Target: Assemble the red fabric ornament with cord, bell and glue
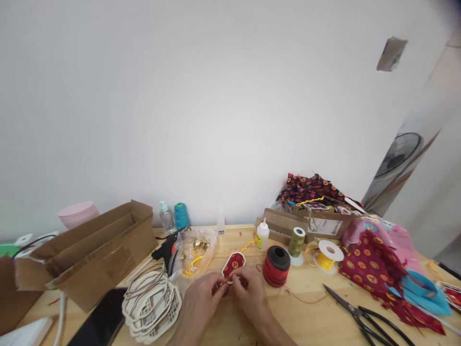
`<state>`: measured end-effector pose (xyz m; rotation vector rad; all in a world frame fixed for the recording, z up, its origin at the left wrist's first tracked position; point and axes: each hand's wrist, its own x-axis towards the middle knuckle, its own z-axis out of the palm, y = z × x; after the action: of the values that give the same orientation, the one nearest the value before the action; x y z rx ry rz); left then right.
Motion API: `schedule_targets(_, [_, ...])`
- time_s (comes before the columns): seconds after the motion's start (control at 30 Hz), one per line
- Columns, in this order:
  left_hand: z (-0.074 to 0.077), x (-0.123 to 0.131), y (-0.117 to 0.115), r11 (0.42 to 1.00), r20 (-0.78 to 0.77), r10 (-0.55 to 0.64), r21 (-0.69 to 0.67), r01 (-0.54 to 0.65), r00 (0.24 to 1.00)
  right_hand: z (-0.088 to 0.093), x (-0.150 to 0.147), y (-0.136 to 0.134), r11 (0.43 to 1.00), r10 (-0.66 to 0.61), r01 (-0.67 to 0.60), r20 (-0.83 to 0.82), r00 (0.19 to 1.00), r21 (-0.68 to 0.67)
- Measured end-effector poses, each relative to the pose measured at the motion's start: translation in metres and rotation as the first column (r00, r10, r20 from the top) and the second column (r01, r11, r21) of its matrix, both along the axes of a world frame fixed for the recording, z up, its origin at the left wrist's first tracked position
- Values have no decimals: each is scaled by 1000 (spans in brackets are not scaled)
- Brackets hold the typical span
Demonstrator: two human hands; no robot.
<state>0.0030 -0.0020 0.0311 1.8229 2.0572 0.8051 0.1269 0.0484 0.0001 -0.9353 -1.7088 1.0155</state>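
Note:
Both my hands meet low at the middle of the wooden table (309,317). My left hand (201,300) and my right hand (250,290) pinch the near end of a small red fabric-covered ornament (234,263) with a white rim and a gold pattern. A yellow cord (248,246) runs from the ornament's far end toward a white glue bottle (262,235). A red spool with a black top (276,265) stands just right of my right hand. A stack of white laser-cut frames (151,305) lies left of my left hand.
An open cardboard box (93,252) sits at the left, a black glue gun (166,250) and a plastic bag of gold bells (194,250) beside it. An olive thread spool (297,242), a yellow cord reel (327,257), patterned fabrics (374,264) and black scissors (363,312) lie to the right.

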Motion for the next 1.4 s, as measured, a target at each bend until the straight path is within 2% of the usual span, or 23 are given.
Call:
schedule_targets(0.13, [-6, -1, -3, 1000, 130, -18, -22, 21, 991, -6, -2, 0, 1000, 15, -15, 6, 1000, -27])
schedule_targets(0.27, [-14, -4, -7, 999, 283, 39, -12, -37, 958, -8, -1, -2, 1000, 23, -23, 57, 998, 6])
schedule_targets(0.43, [-24, -9, -5, 997, 555, 73, -28, -69, 828, -6, 0, -4, 999, 36, -37, 67, 997, 5])
schedule_targets(0.57, [-32, -10, 0, 997, 647, 71, -44, -55, 760, -7, -1, -4, 998, 57, -57, 69, 996, 3])
schedule_targets(0.77, [-39, -7, 5, 990, 712, 143, -101, -102, 687, -6, -1, -4, 997, 65, -69, 101, 993, 38])
schedule_targets(0.97, [-39, -9, 10, 990, 677, 138, -73, -121, 723, -4, 0, -4, 993, 45, -61, 153, 987, 102])
schedule_targets(1.2, [-31, -13, 7, 989, 517, 148, -59, -138, 843, -5, 0, -2, 996, 53, -63, 145, 988, 66])
schedule_targets(1.4, [-21, -7, 6, 994, 371, 77, -101, -42, 926, -5, 0, -2, 994, 57, -68, 125, 991, 84])
